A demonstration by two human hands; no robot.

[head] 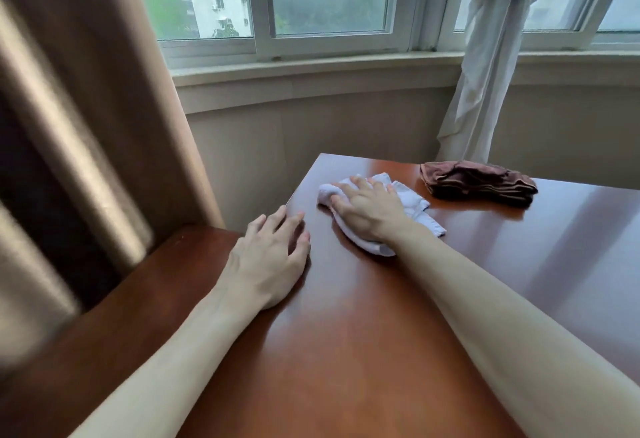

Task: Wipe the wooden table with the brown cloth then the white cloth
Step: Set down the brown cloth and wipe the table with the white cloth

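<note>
Right hand (363, 210) flat, fingers spread, pressing white cloth (410, 200); left hand (268, 257) open, holding nothing.
Risk: cloth bunches, skipping table (381, 351) patches.

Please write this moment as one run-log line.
right hand presses white cloth on wooden table | left hand flat on table | brown cloth aside
</note>
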